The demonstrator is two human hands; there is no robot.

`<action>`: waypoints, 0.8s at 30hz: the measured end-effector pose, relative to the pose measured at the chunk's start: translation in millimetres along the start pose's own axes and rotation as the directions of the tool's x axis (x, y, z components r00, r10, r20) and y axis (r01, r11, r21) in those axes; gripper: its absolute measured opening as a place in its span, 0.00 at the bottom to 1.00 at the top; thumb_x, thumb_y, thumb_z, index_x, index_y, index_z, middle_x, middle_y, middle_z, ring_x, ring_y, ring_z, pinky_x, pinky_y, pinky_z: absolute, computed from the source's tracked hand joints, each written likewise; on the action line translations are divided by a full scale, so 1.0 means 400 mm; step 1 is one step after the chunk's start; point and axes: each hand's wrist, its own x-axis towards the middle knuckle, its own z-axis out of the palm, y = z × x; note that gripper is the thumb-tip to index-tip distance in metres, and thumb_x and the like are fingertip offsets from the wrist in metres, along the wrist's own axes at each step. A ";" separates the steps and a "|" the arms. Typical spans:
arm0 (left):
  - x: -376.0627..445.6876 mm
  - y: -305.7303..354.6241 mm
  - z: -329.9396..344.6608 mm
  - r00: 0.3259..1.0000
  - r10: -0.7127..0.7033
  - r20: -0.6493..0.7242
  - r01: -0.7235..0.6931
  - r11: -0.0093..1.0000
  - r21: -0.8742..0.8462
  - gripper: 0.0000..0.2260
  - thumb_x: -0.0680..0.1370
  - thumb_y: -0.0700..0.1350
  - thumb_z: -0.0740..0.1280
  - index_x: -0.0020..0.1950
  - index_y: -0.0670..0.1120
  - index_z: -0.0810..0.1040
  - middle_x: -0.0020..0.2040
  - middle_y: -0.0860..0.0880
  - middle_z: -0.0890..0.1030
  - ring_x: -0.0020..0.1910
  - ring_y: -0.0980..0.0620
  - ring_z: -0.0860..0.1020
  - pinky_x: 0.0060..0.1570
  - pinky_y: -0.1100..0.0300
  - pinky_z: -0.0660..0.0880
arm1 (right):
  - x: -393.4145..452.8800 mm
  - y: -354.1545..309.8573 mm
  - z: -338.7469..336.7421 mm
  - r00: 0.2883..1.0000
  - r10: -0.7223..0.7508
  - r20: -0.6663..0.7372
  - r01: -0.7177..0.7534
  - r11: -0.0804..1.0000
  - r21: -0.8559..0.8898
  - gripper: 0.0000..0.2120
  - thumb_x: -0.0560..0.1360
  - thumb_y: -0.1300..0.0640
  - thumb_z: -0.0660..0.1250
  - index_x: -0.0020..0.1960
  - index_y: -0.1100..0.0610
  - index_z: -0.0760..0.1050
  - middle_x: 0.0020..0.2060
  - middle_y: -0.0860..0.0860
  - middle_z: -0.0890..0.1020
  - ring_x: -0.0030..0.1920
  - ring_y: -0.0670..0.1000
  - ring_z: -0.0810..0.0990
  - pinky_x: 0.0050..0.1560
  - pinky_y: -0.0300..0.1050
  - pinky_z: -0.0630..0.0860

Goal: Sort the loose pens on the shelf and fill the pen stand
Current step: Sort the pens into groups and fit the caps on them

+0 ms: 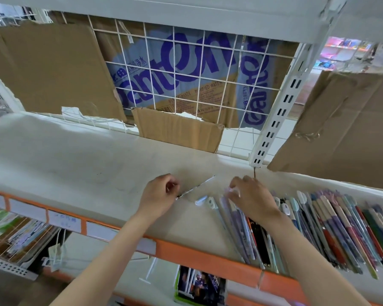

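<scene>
— What do you see of the left hand?

— I see it over the bare middle of the white shelf, fingers curled in, thumb and fingertips pinching the near end of a thin pen. That pen slants up and to the right, away from the hand, close to the shelf top; I cannot tell whether it touches.

— And the right hand?

— It sits at the left edge of the row of loose pens, which lie side by side along the right part of the shelf, tips toward the orange front rail. Its fingers bend down onto the upper ends of the nearest pens, and something small and pale shows at the fingertips, but the blur keeps me from saying whether it pinches one or only touches them.

— Anything between the two hands?

— A short white pen lies alone on the shelf, just beside the row.

— Behind?

— A white wire grid with flattened cardboard boxes against it. I cannot make out a pen stand.
</scene>
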 end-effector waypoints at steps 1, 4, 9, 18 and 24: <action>0.010 -0.003 0.006 1.000 0.010 0.012 -0.011 1.000 0.028 0.03 0.75 0.40 0.66 0.44 0.45 0.79 0.41 0.51 0.80 0.38 0.53 0.76 0.40 0.63 0.69 | -0.001 -0.006 0.008 1.000 -0.001 -0.009 0.001 0.996 -0.091 0.13 0.78 0.51 0.60 0.60 0.53 0.71 0.52 0.52 0.74 0.56 0.52 0.73 0.52 0.44 0.71; 0.036 0.008 0.032 0.998 0.044 0.046 -0.048 0.994 0.100 0.04 0.75 0.43 0.67 0.45 0.43 0.79 0.44 0.48 0.80 0.42 0.50 0.76 0.41 0.60 0.69 | -0.002 -0.047 0.033 0.995 -0.079 -0.063 0.075 0.995 -0.062 0.15 0.78 0.52 0.59 0.64 0.52 0.71 0.57 0.51 0.70 0.60 0.52 0.68 0.57 0.44 0.66; 0.057 0.031 0.063 0.988 0.074 0.134 -0.104 0.967 0.234 0.07 0.72 0.47 0.70 0.44 0.45 0.77 0.43 0.49 0.74 0.44 0.48 0.77 0.41 0.59 0.71 | 0.011 -0.110 0.106 0.928 -0.333 -0.166 0.319 0.942 -0.108 0.09 0.65 0.55 0.74 0.45 0.50 0.81 0.42 0.49 0.77 0.46 0.55 0.77 0.40 0.46 0.73; 0.004 0.004 -0.001 0.990 0.064 0.125 -0.070 0.997 0.037 0.02 0.79 0.38 0.60 0.46 0.43 0.70 0.40 0.48 0.79 0.42 0.50 0.76 0.42 0.59 0.69 | 0.011 -0.075 0.081 0.973 -0.181 -0.147 0.225 0.888 0.400 0.06 0.77 0.55 0.64 0.53 0.52 0.78 0.41 0.47 0.80 0.43 0.47 0.74 0.45 0.40 0.65; -0.066 0.002 -0.044 0.979 0.133 0.155 -0.118 0.988 -0.104 0.09 0.79 0.41 0.62 0.43 0.54 0.73 0.32 0.61 0.77 0.34 0.63 0.73 0.35 0.71 0.65 | 0.005 -0.065 0.037 0.989 0.144 0.038 -0.065 0.191 0.979 0.09 0.78 0.65 0.61 0.50 0.56 0.78 0.32 0.48 0.77 0.36 0.48 0.72 0.39 0.37 0.69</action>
